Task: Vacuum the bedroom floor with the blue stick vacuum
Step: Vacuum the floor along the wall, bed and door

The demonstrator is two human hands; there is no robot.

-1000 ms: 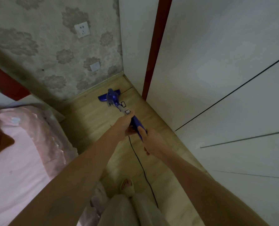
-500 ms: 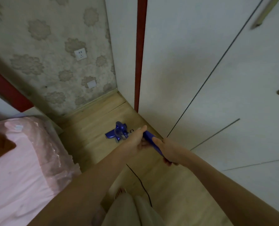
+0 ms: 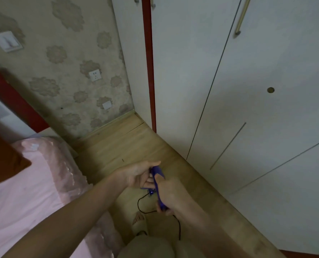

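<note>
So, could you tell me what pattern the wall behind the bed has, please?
Beige wallpaper with repeated flower-like medallions, clearest in the head view.

Bed (image 3: 24,183) at left, wardrobe (image 3: 248,108) at right, floor (image 3: 121,146) strip between, papered wall (image 3: 61,62) behind.

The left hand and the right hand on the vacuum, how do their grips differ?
The left hand sits farther forward on the blue vacuum handle, palm showing, fingers curled from the bed side. The right hand grips nearer the body, its back showing, thumb along the top. Both hold the same handle.
</note>
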